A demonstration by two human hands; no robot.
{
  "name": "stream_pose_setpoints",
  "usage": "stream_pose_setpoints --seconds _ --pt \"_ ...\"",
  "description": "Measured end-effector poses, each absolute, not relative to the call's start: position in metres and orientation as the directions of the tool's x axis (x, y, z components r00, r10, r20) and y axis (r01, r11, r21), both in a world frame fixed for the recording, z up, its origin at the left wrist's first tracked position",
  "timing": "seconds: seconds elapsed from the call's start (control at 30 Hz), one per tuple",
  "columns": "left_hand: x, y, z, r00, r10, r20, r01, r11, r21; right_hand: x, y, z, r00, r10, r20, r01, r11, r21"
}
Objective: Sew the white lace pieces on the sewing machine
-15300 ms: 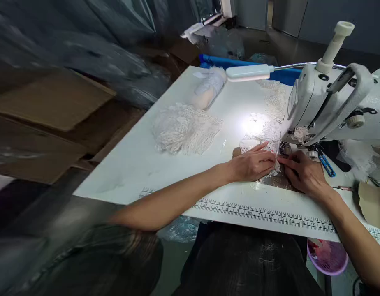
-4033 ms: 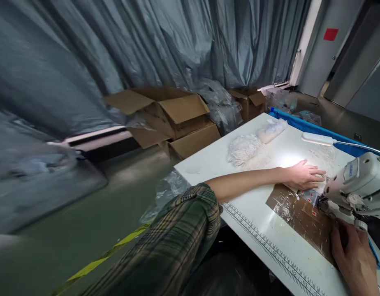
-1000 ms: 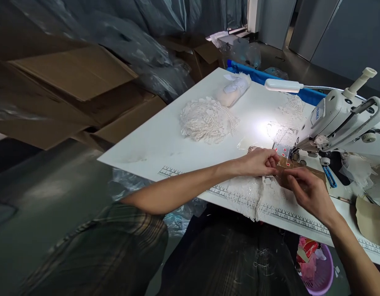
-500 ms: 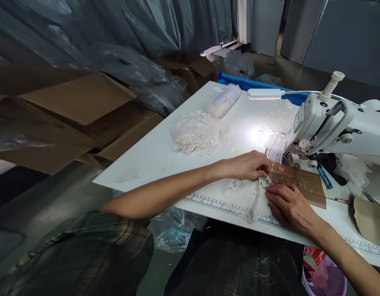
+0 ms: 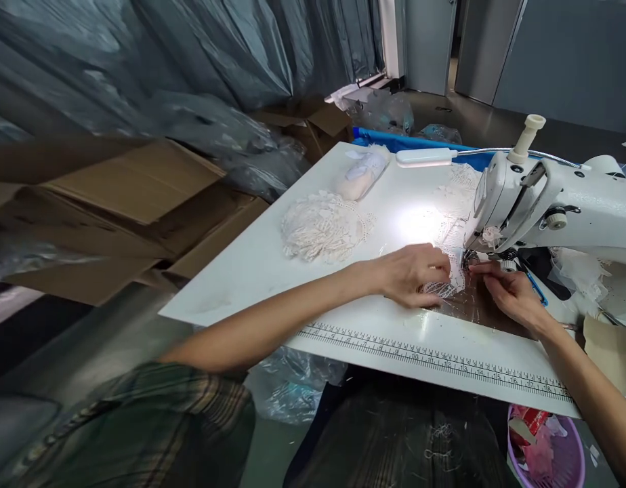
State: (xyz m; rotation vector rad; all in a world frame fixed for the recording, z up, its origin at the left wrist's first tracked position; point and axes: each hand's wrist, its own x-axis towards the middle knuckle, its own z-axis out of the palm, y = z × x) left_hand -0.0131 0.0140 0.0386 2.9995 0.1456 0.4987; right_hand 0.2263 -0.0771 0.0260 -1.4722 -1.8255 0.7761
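White lace fabric [image 5: 444, 289] lies under the needle area of a white sewing machine [image 5: 511, 196]. My left hand [image 5: 412, 274] rests over the lace's left side, its fingers curved and the thumb apart from them, touching the cloth. Close to the presser foot [image 5: 466, 259], my right hand [image 5: 513, 295] has its fingertips pinched together at the lace's right edge; the exact grip is partly hidden. Beneath both hands, a brown plate [image 5: 475, 305] covers part of the tabletop.
A lace pile [image 5: 320, 227] and a wrapped roll [image 5: 362, 173] lie on the white table [image 5: 232, 271]. A lamp [image 5: 425, 158] lights the work. Blue-handled snips [image 5: 537, 288] sit beside the machine. A ruler strip [image 5: 394, 348] runs along the front edge, a purple basket [image 5: 572, 454] below; cardboard boxes [image 5: 135, 179] stand left.
The lace has moved from the table's front edge up to the presser foot. My right hand has gone forward to the needle area, and my left hand's fingers have spread.
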Motion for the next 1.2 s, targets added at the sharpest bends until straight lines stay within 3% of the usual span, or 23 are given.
stream_pose_setpoints --seconds 0.1,0.17,0.3,0.37,0.43,0.53,0.63,0.73,0.8,1.0,1.2 --pt "-0.018 0.003 0.028 0.944 0.1 0.313 0.058 -0.989 0.139 0.228 -0.079 0.019 -0.022 0.994 0.109 0.616 0.099 -0.781" --pt "-0.016 0.002 0.022 0.923 0.156 0.353 0.09 -0.977 0.195 0.226 -0.082 0.015 -0.014 0.986 0.166 0.655 0.134 -0.744" --pt "-0.012 0.005 0.015 0.857 0.313 0.41 0.158 -0.916 0.369 0.221 -0.089 0.016 -0.248 0.921 0.299 0.68 0.386 -0.623" --pt "-0.011 0.003 0.016 0.842 0.353 0.408 0.183 -0.898 0.399 0.217 -0.092 0.016 -0.35 0.874 0.337 0.708 0.482 -0.517" --pt "-0.01 0.0 0.016 0.837 0.355 0.416 0.201 -0.907 0.369 0.213 -0.094 0.015 -0.394 0.845 0.361 0.743 0.525 -0.416" --pt "-0.009 -0.005 0.016 0.838 0.31 0.448 0.228 -0.946 0.229 0.207 -0.099 0.014 -0.426 0.834 0.352 0.768 0.538 -0.347" --pt "-0.01 -0.007 0.014 0.869 0.218 0.444 0.194 -0.976 0.099 0.209 -0.101 0.015 -0.44 0.836 0.328 0.752 0.543 -0.375" --pt "-0.011 -0.007 0.012 0.866 0.145 0.479 0.142 -0.989 0.043 0.218 -0.098 0.017 -0.405 0.845 0.348 0.713 0.53 -0.458" --pt "-0.011 -0.007 0.011 0.85 0.126 0.512 0.141 -0.99 0.009 0.223 -0.092 0.017 -0.372 0.848 0.378 0.726 0.519 -0.451" --pt "-0.009 -0.008 0.014 0.798 0.056 0.6 0.164 -0.978 -0.128 0.223 -0.079 0.008 -0.463 0.805 0.37 0.804 0.558 -0.207" --pt "-0.01 -0.003 0.013 0.821 0.039 0.569 0.134 -0.983 -0.127 0.218 -0.081 0.003 -0.431 0.827 0.36 0.855 0.503 -0.13"
